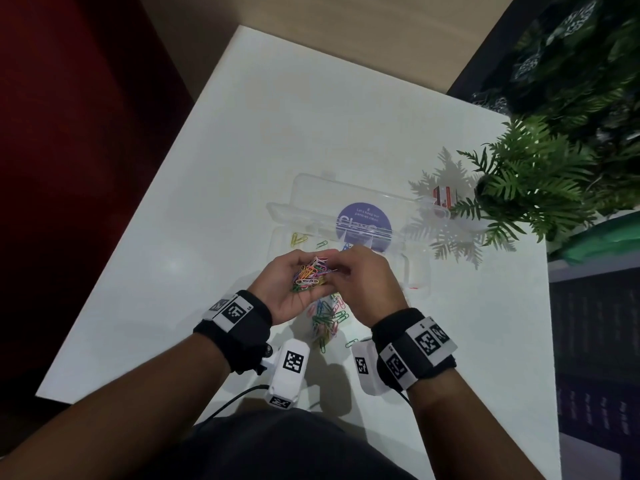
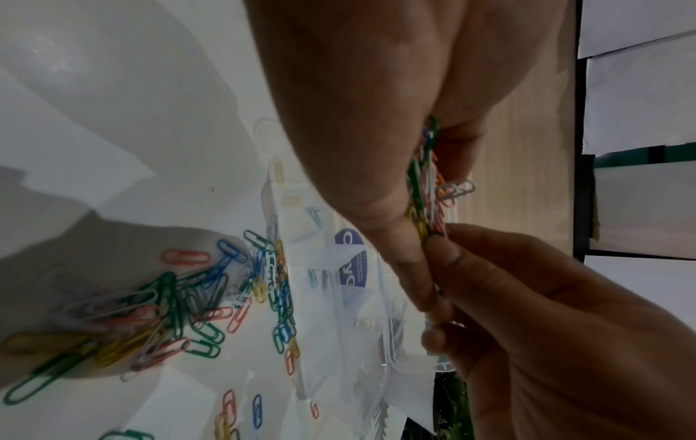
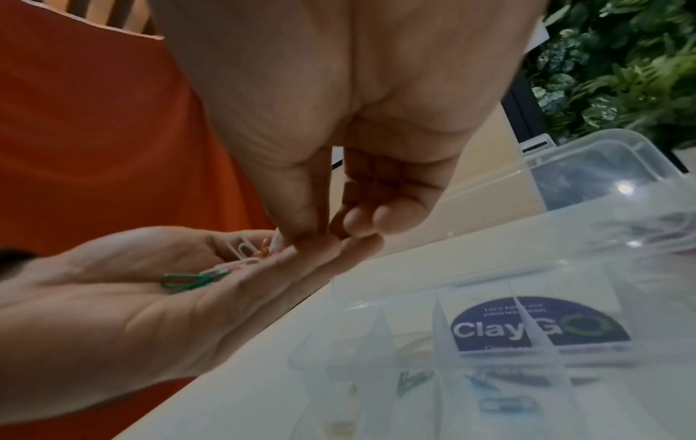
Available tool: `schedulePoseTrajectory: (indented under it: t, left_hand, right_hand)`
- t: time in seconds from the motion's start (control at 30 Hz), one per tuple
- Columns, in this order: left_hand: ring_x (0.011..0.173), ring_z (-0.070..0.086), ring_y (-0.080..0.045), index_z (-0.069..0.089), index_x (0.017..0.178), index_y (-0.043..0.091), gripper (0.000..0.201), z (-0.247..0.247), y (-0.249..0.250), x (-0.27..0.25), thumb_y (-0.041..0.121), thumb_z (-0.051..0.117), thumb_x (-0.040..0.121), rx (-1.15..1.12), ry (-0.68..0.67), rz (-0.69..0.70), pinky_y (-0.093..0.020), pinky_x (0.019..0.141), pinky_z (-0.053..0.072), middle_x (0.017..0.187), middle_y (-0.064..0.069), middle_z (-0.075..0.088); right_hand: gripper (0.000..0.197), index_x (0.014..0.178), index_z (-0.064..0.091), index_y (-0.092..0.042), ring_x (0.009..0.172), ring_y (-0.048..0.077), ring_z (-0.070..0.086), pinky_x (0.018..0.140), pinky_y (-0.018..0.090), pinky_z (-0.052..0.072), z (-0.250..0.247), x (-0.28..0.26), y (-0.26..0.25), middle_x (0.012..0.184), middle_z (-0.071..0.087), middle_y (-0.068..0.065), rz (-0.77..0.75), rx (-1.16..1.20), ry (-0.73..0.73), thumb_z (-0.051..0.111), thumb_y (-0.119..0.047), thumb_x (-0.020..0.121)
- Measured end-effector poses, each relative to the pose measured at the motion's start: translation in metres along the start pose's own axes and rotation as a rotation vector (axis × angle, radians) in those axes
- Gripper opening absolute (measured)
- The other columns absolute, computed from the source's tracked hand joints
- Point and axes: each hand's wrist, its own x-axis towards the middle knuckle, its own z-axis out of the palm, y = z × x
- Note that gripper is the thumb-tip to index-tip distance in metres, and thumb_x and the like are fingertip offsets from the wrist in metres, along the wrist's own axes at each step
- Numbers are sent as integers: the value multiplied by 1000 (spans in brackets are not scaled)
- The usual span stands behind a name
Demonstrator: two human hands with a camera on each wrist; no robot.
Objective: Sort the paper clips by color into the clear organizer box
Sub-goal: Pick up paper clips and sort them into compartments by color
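the left hand [image 1: 292, 289] is palm up above the white table [image 1: 242, 150], cupped around a bunch of mixed-colour paper clips [image 1: 311, 275] that rests in its palm. the right hand [image 1: 370, 285] reaches in from the other side, its thumb and fingertips [image 3: 354, 220] pressed together over the bunch; they seem to pinch at a clip, though which one cannot be told. in the right wrist view a green clip [image 3: 188, 281] lies at the near edge of the left palm.

the clear organizer box [image 1: 412, 258] sits open on the table just beyond the hands, its lid [image 1: 311, 192] tilted back. a round blue sticker [image 1: 363, 225] shows through the plastic. a few clips already lie in separate compartments: a yellow one [image 1: 298, 239] at the left end, a green one [image 1: 322, 244] next to it, blue ones [image 3: 501, 396] further along.

a loose pile of paper clips [image 1: 327, 320] in many colours lies on the table below the hands, touching the box's near side in the left wrist view. a green potted plant [image 1: 530, 181] stands at the table's right edge, near the box.
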Motion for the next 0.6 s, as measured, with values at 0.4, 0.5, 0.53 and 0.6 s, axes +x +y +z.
schedulePoseTrajectory:
  t: [0.4, 0.5, 0.53, 0.6]
  left_hand:
    - [82, 70, -31, 63, 105, -7, 32, 0, -1, -2, 12, 38, 96, 35, 58, 18, -35, 69, 60, 97, -25, 68]
    - [82, 70, -31, 63, 103, -7, 30, 1, -2, -1, 11, 41, 94, 14, 55, 19, -37, 73, 60, 100, -27, 66]
    - [83, 70, -32, 63, 103, -7, 30, 0, -2, -1, 11, 41, 94, 6, 51, 19, -38, 76, 60, 102, -27, 66]
    - [88, 70, -36, 62, 104, -8, 30, -2, -1, -1, 11, 40, 95, -11, 51, 11, -41, 81, 57, 104, -27, 67]
  right_hand:
    - [14, 97, 72, -19, 87, 14, 58, 80, 27, 46, -20, -9, 4, 95, 67, 0, -8, 35, -51, 65, -21, 86]
    - [10, 92, 73, -20, 82, 7, 59, 76, 22, 46, -23, -9, 6, 93, 70, -9, 8, 111, -66, 66, -22, 85]
    - [6, 86, 72, -19, 78, 4, 60, 73, 22, 47, -25, -8, 8, 87, 71, -11, 36, 177, -54, 67, -22, 85]
    - [9, 74, 66, -16, 65, 2, 58, 65, 22, 45, -28, -4, 15, 69, 66, -11, 111, 263, 25, 69, -18, 82]
